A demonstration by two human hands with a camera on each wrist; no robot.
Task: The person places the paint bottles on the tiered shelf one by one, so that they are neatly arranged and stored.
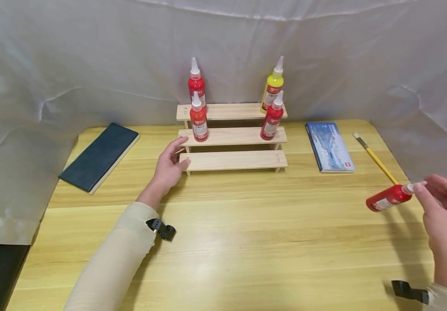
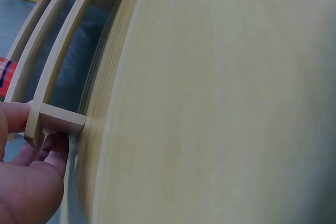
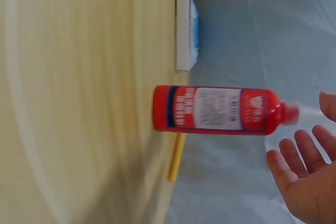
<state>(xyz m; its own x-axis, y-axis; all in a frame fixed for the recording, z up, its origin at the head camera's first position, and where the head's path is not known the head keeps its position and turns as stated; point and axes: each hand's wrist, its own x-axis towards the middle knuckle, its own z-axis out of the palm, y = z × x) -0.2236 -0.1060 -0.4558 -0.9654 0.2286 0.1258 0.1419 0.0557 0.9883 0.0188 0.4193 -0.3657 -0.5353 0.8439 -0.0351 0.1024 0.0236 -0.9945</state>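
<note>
A red paint bottle (image 1: 389,198) with a white nozzle hangs tilted above the table at the right, its base pointing left in the head view. My right hand (image 1: 446,211) pinches it by the nozzle tip; the label faces the camera in the right wrist view. My left hand (image 1: 169,166) grips the left end of the three-step wooden rack (image 1: 233,160), thumb on the lowest step and fingers around its end. On the middle step stand an orange-red bottle (image 1: 198,123) and a red bottle (image 1: 271,122). Another red bottle (image 1: 197,84) and a yellow bottle (image 1: 273,88) occupy the top step.
A dark notebook (image 1: 100,157) lies at the table's left. Right of the rack are a blue-white boxed or bound item (image 1: 330,147) and a yellow-handled paintbrush (image 1: 378,162), partly behind the held bottle. Grey cloth (image 1: 130,52) hangs behind and beside the table.
</note>
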